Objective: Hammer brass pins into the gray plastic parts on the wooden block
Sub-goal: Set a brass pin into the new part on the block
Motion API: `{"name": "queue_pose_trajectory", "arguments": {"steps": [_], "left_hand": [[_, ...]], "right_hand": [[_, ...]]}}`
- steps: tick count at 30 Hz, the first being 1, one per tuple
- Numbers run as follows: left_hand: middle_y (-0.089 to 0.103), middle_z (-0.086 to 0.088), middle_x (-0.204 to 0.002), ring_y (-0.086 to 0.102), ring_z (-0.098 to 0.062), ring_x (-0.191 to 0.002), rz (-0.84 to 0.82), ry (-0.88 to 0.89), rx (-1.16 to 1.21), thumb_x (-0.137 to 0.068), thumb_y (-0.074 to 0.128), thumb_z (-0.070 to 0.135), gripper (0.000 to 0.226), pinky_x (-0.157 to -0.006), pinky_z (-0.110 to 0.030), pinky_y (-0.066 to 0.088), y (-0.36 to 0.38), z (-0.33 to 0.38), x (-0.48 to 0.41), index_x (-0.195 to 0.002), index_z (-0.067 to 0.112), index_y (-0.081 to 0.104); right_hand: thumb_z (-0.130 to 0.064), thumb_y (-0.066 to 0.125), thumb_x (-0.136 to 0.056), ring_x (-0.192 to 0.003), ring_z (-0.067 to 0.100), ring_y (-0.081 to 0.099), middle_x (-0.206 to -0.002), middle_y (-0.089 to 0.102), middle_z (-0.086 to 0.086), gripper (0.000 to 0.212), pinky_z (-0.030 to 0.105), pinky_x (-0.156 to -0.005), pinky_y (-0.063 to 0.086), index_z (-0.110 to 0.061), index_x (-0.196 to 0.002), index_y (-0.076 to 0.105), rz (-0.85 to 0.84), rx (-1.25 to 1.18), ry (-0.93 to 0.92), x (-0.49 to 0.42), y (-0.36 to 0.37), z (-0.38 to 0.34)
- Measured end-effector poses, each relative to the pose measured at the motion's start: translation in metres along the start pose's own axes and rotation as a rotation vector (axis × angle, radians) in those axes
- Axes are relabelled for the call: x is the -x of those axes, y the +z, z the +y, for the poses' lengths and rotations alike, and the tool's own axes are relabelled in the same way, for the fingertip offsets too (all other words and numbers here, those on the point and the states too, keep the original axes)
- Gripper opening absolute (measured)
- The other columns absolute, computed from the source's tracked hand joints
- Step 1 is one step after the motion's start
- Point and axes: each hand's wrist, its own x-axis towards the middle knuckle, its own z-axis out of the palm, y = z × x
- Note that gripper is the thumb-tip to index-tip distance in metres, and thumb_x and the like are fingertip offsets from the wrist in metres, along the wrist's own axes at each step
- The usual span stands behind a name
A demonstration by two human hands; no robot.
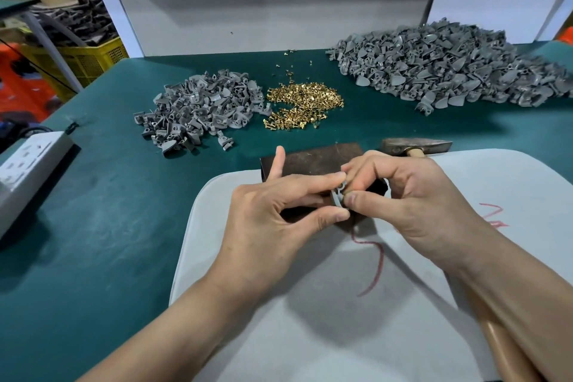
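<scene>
My left hand [273,211] pinches a small gray plastic part [338,196] between thumb and forefinger, just above the dark wooden block [313,160]. My right hand [412,195] meets it from the right, its thumb and fingertips pinched at the same part; whether a brass pin sits between them is hidden. A heap of brass pins [305,104] lies in the middle of the table. The hammer [417,146] lies to the right of the block, its wooden handle running under my right forearm.
A small pile of gray parts [198,108] lies left of the pins, a big pile [449,65] at the back right. A gray sheet [310,304] with red scribbles covers the near table. A power strip [28,161] sits at the left edge. Green mat [93,226] underneath.
</scene>
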Motion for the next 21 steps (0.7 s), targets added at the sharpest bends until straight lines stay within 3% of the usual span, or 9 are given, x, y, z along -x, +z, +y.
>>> {"name": "queue_pose_trajectory", "arguments": {"steps": [3, 8, 16, 21], "left_hand": [[0.074, 0.014, -0.087, 0.071, 0.0, -0.08, -0.013, -0.023, 0.034, -0.072, 0.074, 0.028, 0.03, -0.121, -0.029, 0.009, 0.0003, -0.0007, -0.0002, -0.102, 0.028, 0.069], [0.075, 0.011, -0.086, 0.071, -0.001, -0.081, 0.033, -0.069, 0.066, -0.073, 0.075, 0.027, 0.024, -0.119, -0.022, 0.01, 0.0023, -0.0048, 0.0012, -0.097, 0.023, 0.072], [0.075, 0.011, -0.088, 0.071, -0.003, -0.082, 0.116, -0.073, 0.076, -0.072, 0.077, 0.025, 0.023, -0.119, -0.021, 0.013, 0.0056, -0.0065, 0.0022, -0.094, 0.022, 0.07], [0.074, 0.018, -0.089, 0.071, -0.001, -0.079, 0.108, -0.059, 0.041, -0.072, 0.077, 0.019, 0.026, -0.118, -0.02, 0.011, 0.0062, -0.0041, 0.0026, -0.095, 0.027, 0.067]], "right_hand": [[0.001, 0.072, -0.077, -0.1, 0.007, 0.06, -0.081, 0.065, -0.004, 0.03, 0.019, -0.076, 0.053, -0.022, -0.058, 0.067, 0.008, 0.007, 0.013, 0.0003, 0.0004, 0.0004], [-0.001, 0.07, -0.078, -0.107, 0.003, 0.059, -0.083, 0.069, -0.007, 0.022, 0.014, -0.095, 0.039, -0.021, -0.068, 0.069, 0.025, 0.064, -0.017, -0.0012, 0.0035, -0.0004], [0.0, 0.061, -0.086, -0.103, 0.0, 0.061, -0.087, 0.072, -0.004, 0.024, 0.009, -0.09, 0.039, -0.018, -0.075, 0.073, 0.132, 0.007, -0.034, 0.0006, 0.0071, -0.0015], [-0.006, 0.059, -0.087, -0.104, 0.002, 0.061, -0.091, 0.071, -0.002, 0.021, 0.016, -0.094, 0.041, -0.017, -0.076, 0.073, 0.162, 0.035, 0.003, 0.0011, 0.0083, -0.0007]]}}
